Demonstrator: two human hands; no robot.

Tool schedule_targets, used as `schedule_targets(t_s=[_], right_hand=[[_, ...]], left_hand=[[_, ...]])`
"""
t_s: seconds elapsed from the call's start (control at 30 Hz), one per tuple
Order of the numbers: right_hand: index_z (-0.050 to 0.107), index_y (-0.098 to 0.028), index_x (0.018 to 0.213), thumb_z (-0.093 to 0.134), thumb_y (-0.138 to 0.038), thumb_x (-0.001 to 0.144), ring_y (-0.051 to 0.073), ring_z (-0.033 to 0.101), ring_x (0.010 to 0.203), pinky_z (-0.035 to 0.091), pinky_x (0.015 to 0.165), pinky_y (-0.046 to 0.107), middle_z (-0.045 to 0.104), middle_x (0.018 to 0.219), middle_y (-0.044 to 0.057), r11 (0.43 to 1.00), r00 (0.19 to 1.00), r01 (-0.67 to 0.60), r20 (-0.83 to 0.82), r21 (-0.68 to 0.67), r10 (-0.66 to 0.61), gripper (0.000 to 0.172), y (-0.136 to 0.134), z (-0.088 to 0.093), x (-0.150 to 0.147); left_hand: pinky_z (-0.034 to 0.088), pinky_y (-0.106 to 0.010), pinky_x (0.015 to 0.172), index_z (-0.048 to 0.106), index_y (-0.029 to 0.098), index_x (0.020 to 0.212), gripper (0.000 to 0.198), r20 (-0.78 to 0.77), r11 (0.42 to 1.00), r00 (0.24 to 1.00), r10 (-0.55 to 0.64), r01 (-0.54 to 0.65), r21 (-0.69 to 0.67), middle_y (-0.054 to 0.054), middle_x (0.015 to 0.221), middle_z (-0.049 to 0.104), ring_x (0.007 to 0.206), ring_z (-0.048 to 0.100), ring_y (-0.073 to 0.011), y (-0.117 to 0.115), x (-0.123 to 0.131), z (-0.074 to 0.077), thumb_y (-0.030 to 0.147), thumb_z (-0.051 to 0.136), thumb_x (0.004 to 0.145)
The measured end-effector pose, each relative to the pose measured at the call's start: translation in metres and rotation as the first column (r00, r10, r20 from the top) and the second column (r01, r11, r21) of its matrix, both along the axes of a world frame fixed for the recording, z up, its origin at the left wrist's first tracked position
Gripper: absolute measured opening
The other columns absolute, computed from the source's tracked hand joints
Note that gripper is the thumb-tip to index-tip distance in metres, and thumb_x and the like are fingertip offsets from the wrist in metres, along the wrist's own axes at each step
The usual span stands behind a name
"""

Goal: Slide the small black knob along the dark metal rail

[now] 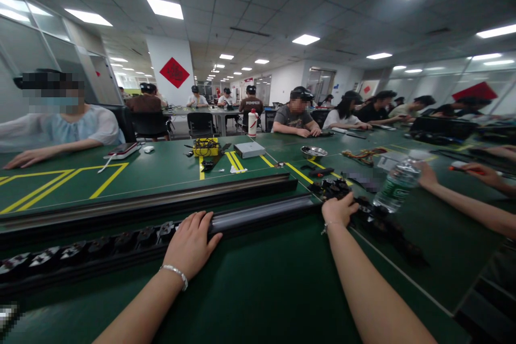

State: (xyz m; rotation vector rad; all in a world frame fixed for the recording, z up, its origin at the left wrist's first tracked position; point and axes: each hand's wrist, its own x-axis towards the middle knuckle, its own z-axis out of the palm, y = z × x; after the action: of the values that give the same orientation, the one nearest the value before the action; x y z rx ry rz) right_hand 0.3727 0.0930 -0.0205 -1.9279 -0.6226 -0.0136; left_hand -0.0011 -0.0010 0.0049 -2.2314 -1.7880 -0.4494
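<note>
Green desk (258, 290): carries everything below.
Long black rail (258, 214): lies crosswise by near edge, within reach of both hands.
Pile of black parts (374, 220): sits at rail's right end.
Left hand (191, 244): lies flat on rail, grip spread, likely steadying.
Right hand (339, 209): rests on pile, grip curled; cannot tell whether pinching anything.

My table (258, 290) is dark green, marked with yellow lines toward its far edge. The rail (258, 216) under my left hand (191, 242) is black with a silvery stretch; the parts (334, 188) by my right hand (339, 209) are black.
</note>
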Motion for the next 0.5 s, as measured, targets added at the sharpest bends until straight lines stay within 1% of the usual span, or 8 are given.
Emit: schedule_targets(t_s=[0.13, 0.2, 0.27, 0.33, 0.37, 0.43, 0.5], right_hand=[[0.028, -0.017, 0.134, 0.047, -0.028, 0.066, 0.032, 0.053, 0.098, 0.040, 0.077, 0.041, 0.023, 0.133, 0.024, 0.998, 0.999, -0.037, -0.011, -0.057, 0.036, 0.072, -0.005, 0.003, -0.005], [0.024, -0.018, 0.136, 0.048, -0.028, 0.065, 0.033, 0.053, 0.099, 0.040, 0.078, 0.043, 0.017, 0.136, 0.024, 0.992, 0.998, -0.068, -0.006, -0.103, 0.068, 0.076, -0.012, 0.009, -0.009], [0.021, -0.017, 0.137, 0.049, -0.030, 0.066, 0.036, 0.050, 0.103, 0.039, 0.080, 0.046, 0.010, 0.138, 0.025, 0.987, 0.994, -0.096, 0.041, -0.133, 0.102, 0.077, -0.019, 0.016, -0.014], [0.021, -0.015, 0.136, 0.049, -0.029, 0.067, 0.037, 0.045, 0.110, 0.038, 0.084, 0.046, 0.010, 0.139, 0.023, 0.989, 0.981, -0.110, 0.152, -0.094, 0.124, 0.076, -0.025, 0.023, -0.020], [0.023, -0.013, 0.135, 0.049, -0.028, 0.067, 0.037, 0.039, 0.116, 0.036, 0.088, 0.046, 0.012, 0.139, 0.022, 0.992, 0.962, -0.119, 0.241, -0.050, 0.127, 0.074, -0.027, 0.026, -0.023], [0.027, -0.009, 0.133, 0.048, -0.025, 0.069, 0.034, 0.022, 0.127, 0.029, 0.096, 0.045, 0.016, 0.139, 0.021, 0.983, 0.891, -0.178, 0.430, 0.036, 0.146, 0.069, -0.030, 0.031, -0.032], [0.027, -0.007, 0.133, 0.045, -0.024, 0.073, 0.031, 0.016, 0.130, 0.026, 0.099, 0.045, 0.015, 0.140, 0.021, 0.965, 0.813, -0.259, 0.548, 0.040, 0.195, 0.065, -0.032, 0.035, -0.045]], left_hand=[[0.032, -0.040, 0.099, 0.047, 0.013, 0.120, 0.055, -0.005, 1.000, 1.000, -0.006, 0.006, 0.009, -0.014, 0.121, 0.052, 0.114, 0.045, -0.0254, 0.000, 0.000, 0.000, 0.050, 0.037, 0.080], [0.032, -0.040, 0.100, 0.047, 0.013, 0.120, 0.055, -0.006, 1.000, 1.000, -0.002, 0.002, 0.006, -0.014, 0.122, 0.052, 0.115, 0.044, -0.0257, 0.000, 0.000, -0.001, 0.050, 0.037, 0.080], [0.031, -0.040, 0.100, 0.046, 0.012, 0.121, 0.056, -0.007, 1.000, 1.000, 0.002, -0.002, -0.008, -0.014, 0.124, 0.051, 0.117, 0.043, -0.0260, -0.001, 0.001, -0.001, 0.050, 0.037, 0.080], [0.030, -0.040, 0.101, 0.045, 0.012, 0.122, 0.057, -0.001, 0.999, 1.000, 0.004, -0.004, -0.037, -0.014, 0.126, 0.049, 0.118, 0.042, -0.0261, 0.000, 0.002, 0.001, 0.050, 0.037, 0.080], [0.031, -0.040, 0.101, 0.045, 0.011, 0.122, 0.057, 0.005, 0.998, 1.000, 0.002, -0.002, -0.060, -0.014, 0.127, 0.049, 0.118, 0.042, -0.0261, 0.000, 0.001, 0.004, 0.050, 0.037, 0.080], [0.031, -0.039, 0.100, 0.046, 0.011, 0.121, 0.057, 0.022, 0.995, 1.000, -0.007, 0.010, -0.104, -0.015, 0.126, 0.049, 0.118, 0.043, -0.0257, 0.000, -0.001, 0.012, 0.050, 0.037, 0.080], [0.032, -0.038, 0.100, 0.048, 0.012, 0.120, 0.056, 0.040, 0.992, 0.999, -0.014, 0.019, -0.128, -0.013, 0.125, 0.051, 0.116, 0.045, -0.0242, 0.001, -0.010, 0.025, 0.050, 0.035, 0.081]])
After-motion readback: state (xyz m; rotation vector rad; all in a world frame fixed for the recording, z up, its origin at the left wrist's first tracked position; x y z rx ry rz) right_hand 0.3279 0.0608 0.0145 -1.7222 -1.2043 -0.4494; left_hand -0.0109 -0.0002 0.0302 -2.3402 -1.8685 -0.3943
